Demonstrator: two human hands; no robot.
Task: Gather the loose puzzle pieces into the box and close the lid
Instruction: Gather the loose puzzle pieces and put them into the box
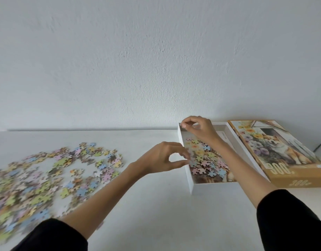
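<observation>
Nearest the camera, two black sleeves [52,236] end at bare forearms that reach out over the white bench [156,205]. To the left, the loose puzzle pieces [47,174] lie in a broad scatter on the bench, well apart from the box [189,178], so most of the gathering is judged still to come.

The left hand [165,156] hangs at the box's left wall, thumb and forefinger drawn into a ring with their tips meeting just over the rim. That is the pose for dropping a small piece in, but whether anything sits in the pinch cannot be told.

Beyond it, a shallow heap of pieces already in the box [206,163] covers part of the floor.

Further on, the right hand [197,127] has its fingers curled, tips on the box's far left corner. It seems to pinch the wall there, probably to steady the light tray.

The lid [282,151] lies picture side up, touching the box's right side, parked within easy reach for closing. A plain white wall [156,60] stands behind.
</observation>
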